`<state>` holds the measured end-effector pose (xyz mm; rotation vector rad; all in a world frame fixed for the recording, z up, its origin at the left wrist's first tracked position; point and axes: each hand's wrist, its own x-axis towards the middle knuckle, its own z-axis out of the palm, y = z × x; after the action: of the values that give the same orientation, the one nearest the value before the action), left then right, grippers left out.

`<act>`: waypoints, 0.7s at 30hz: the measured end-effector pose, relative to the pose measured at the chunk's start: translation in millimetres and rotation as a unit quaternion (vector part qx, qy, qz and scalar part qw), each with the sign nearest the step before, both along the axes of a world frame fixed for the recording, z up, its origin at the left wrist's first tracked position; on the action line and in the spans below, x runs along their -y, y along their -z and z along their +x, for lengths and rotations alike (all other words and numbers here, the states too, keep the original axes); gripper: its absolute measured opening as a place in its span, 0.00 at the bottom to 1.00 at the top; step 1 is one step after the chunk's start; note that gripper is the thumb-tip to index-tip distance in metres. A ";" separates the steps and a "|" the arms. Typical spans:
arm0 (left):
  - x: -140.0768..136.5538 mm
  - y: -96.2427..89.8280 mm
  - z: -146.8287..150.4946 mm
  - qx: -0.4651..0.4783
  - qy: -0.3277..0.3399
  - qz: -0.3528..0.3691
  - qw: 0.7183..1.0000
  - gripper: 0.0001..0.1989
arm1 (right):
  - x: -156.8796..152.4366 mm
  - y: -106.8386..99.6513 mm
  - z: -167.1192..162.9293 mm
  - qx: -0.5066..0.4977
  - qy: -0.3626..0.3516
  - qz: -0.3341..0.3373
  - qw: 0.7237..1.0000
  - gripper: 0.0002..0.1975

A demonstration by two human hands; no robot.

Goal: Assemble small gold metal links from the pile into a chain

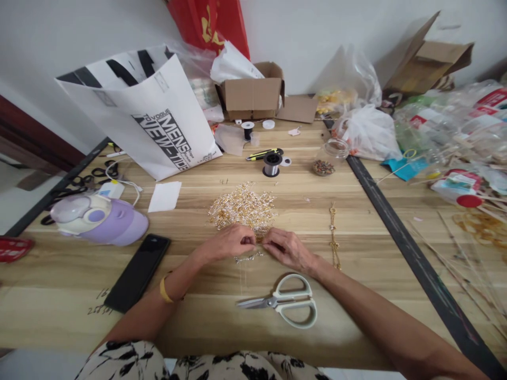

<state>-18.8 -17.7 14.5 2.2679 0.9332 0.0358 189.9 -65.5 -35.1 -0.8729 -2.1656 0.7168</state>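
Note:
My left hand (233, 241) is closed in a pinch at the near edge of a pile of small gold and silver beads (241, 206). Facing it, my right hand (287, 248) pinches too, with the fingertips of both hands almost meeting. A tiny gold-coloured bit shows between them, too small to name. Just below the fingers lies a short strand of silvery beads (249, 257), with a thin clear thread trailing toward me. Scissors (293, 302) with pale handles rest nearer to me. A gold chain (333, 235) lies to the right of my right hand.
A black phone (138, 272) and a purple-and-cream cup (106, 220) lie on the left. Beyond the beads are a wire spool (271, 165), a yellow-black utility knife (257, 154) and a jar of beads (325, 167). A white paper bag (158, 116) stands behind; plastic bottles (455, 126) crowd the right.

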 end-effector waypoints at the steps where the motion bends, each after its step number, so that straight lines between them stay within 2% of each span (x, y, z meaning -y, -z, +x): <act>1: -0.5 1.3 1.4 0.005 -0.007 -0.004 1.000 0.06 | -0.1 -0.3 -0.1 -0.004 0.002 0.000 1.000 0.06; 5: 1.8 6.7 6.5 0.011 -0.013 0.020 1.000 0.06 | -0.7 0.0 -0.5 -0.010 0.011 -0.004 1.000 0.06; 13: 15.7 12.7 19.1 -0.037 -0.047 0.098 0.993 0.07 | -1.3 1.7 -0.9 -0.014 0.011 -0.009 1.000 0.06; 21: 22.7 29.4 16.7 -0.042 0.012 0.136 0.990 0.09 | -0.7 -1.4 -1.9 -0.015 0.023 -0.001 1.000 0.06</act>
<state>-2.1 -40.5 -14.9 2.5494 0.9952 0.0605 188.1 -64.8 -33.6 -0.9040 -2.1115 0.7050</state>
